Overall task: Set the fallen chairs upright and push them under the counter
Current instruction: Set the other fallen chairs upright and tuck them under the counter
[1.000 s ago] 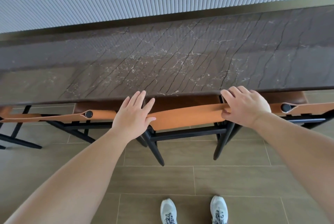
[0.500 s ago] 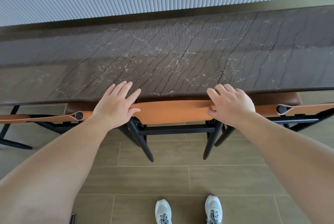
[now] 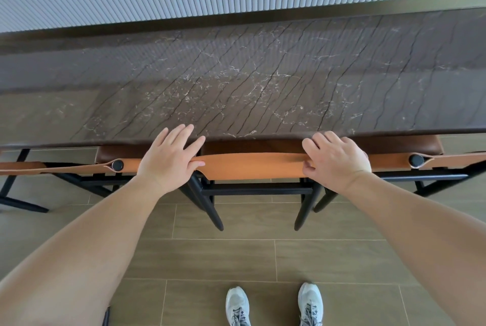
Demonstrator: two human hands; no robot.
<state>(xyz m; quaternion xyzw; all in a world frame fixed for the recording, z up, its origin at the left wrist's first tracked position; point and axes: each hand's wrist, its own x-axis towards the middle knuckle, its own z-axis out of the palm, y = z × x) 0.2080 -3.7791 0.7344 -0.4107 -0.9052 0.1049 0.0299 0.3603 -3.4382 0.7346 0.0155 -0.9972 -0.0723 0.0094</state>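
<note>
Since a second ago the middle chair has slid further in, its seat now mostly hidden beneath the dark marble counter. The left hand rests flat on the orange backrest, fingers spread straight; the right hand curls its grip over the backrest's top edge. Neighbouring chairs are cut off at both sides.

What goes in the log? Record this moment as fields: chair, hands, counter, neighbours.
chair: upright, seat mostly under the counter, orange backrest just outside its edge
left hand: flat on the backrest, fingers straight
right hand: fingers curled over the backrest top
neighbours: left chair and right chair upright, tucked alongside
floor: tiled
</note>
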